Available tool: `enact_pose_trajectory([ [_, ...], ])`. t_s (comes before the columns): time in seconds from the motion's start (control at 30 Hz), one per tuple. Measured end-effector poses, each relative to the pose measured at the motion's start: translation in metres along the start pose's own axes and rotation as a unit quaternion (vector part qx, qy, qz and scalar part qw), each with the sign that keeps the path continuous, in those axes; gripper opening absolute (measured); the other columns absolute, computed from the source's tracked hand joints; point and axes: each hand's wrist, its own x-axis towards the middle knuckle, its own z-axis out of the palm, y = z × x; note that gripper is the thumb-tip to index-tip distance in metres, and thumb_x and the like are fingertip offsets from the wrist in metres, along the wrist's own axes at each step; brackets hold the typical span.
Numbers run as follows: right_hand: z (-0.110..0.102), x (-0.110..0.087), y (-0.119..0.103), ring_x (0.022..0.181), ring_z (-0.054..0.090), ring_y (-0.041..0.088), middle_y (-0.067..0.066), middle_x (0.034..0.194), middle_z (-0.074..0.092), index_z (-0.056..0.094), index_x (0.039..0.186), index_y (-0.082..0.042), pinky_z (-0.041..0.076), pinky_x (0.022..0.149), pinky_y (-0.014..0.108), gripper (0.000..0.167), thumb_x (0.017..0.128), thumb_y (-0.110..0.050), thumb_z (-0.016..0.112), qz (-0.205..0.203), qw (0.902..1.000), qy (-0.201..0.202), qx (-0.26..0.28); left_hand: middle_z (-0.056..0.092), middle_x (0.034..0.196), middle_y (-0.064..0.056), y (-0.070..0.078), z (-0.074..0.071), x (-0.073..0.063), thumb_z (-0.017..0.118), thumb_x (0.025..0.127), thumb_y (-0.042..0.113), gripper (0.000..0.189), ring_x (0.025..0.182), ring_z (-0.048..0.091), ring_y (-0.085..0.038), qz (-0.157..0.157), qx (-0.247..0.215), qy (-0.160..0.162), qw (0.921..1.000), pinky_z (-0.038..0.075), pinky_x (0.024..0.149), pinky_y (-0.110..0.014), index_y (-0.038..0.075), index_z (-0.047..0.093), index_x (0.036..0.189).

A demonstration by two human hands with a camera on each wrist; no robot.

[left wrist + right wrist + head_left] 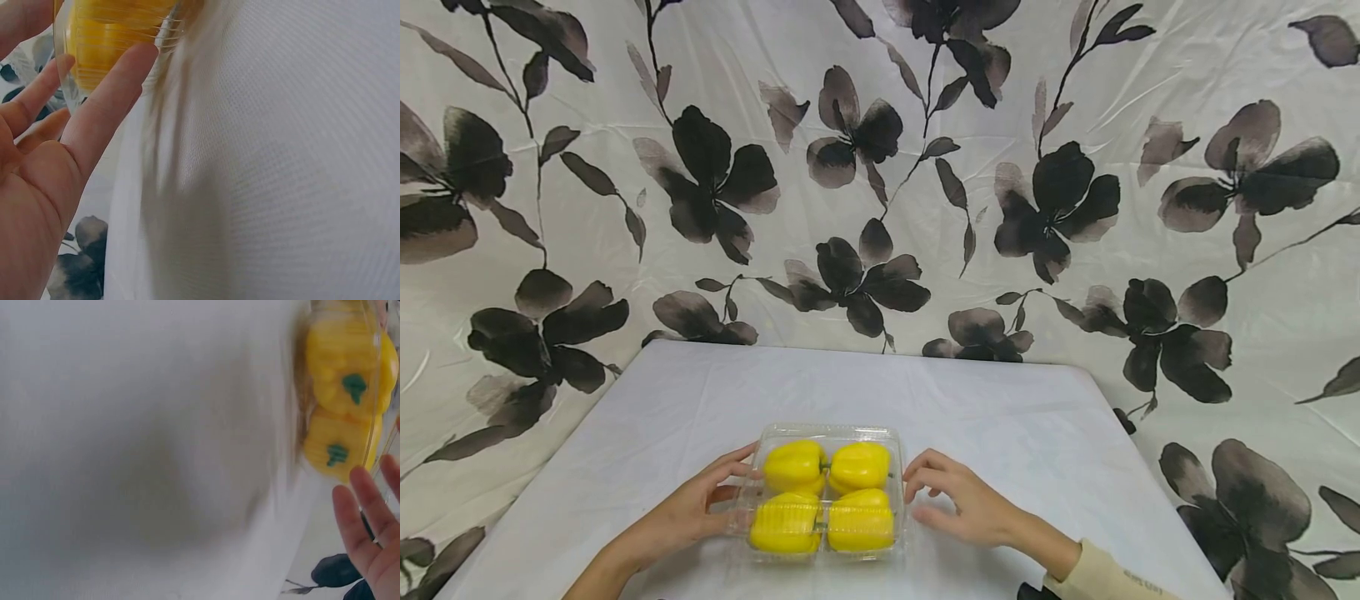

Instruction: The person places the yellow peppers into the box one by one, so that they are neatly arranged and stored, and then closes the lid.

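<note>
A clear plastic box point(831, 431) sits at the near middle of the table, its lid over it. Several yellow bell peppers point(859, 467) lie inside in two rows; green stems point(354, 387) show in the right wrist view. At the box's left side is my left hand point(688, 507), its fingers spread and fairly straight. In the left wrist view its fingertips point(144, 56) touch the clear plastic. My right hand point(962, 502) is by the right side, fingers loosely bent and gripping nothing. Whether its fingertips touch the wall I cannot tell.
A white cloth covers the table point(1000, 417). Behind it and at both sides hangs a pale curtain point(955, 208) with dark flowers. A dark object point(1036, 592) shows at the bottom edge near the right sleeve.
</note>
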Motion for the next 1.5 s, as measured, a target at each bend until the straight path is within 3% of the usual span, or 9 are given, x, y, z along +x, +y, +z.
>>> enact_pose_trajectory([
  [0.5,0.012,-0.004,-0.016,0.117,0.059,0.017,0.001,0.136,0.056,0.066,0.106,-0.033,0.061,0.084,0.032,0.009,0.100,-0.035,0.073,0.098,0.9943,0.032,0.024,0.010,0.177,-0.018,-0.002,0.000,-0.002,0.081,0.096,0.027,0.048,0.146,0.040,-0.057,0.005,-0.009,-0.003,0.9999,0.040,0.116,-0.069,0.013,0.059,0.137],
  [0.8,0.016,-0.006,-0.021,0.114,0.061,0.032,0.006,0.135,0.053,0.066,0.108,-0.026,0.061,0.081,0.028,0.018,0.097,-0.036,0.077,0.153,0.9853,0.035,0.067,0.010,0.178,-0.017,-0.002,0.000,-0.003,0.080,0.097,0.026,0.050,0.145,0.043,-0.056,0.006,-0.019,-0.007,0.9998,0.042,0.116,-0.067,0.010,0.055,0.138],
  [1.03,0.017,-0.007,-0.023,0.113,0.065,0.026,0.003,0.126,0.056,0.063,0.114,-0.024,0.062,0.082,0.027,0.026,0.096,-0.034,0.078,0.189,0.9747,0.028,0.117,0.010,0.178,-0.014,-0.001,0.000,-0.002,0.081,0.096,0.027,0.061,0.144,0.044,-0.056,-0.013,-0.028,-0.003,0.9995,0.045,0.113,-0.067,0.010,0.048,0.144],
  [1.23,0.018,-0.009,-0.027,0.111,0.066,0.023,0.005,0.128,0.059,0.062,0.120,-0.018,0.061,0.084,0.027,0.031,0.097,-0.030,0.079,0.208,0.9658,0.032,0.152,0.011,0.177,-0.019,-0.002,0.000,-0.001,0.080,0.098,0.026,0.065,0.142,0.050,-0.052,-0.031,-0.044,-0.003,0.9986,0.046,0.112,-0.069,0.012,0.040,0.147],
  [1.5,0.021,-0.011,-0.029,0.109,0.066,0.022,0.008,0.129,0.061,0.059,0.128,-0.013,0.062,0.083,0.028,0.041,0.096,-0.027,0.080,0.232,0.9535,0.037,0.189,0.026,0.170,-0.023,-0.003,0.002,-0.003,0.082,0.096,0.031,0.074,0.140,0.053,-0.046,-0.070,-0.039,0.017,0.9967,0.051,0.109,-0.064,0.014,0.037,0.152],
])
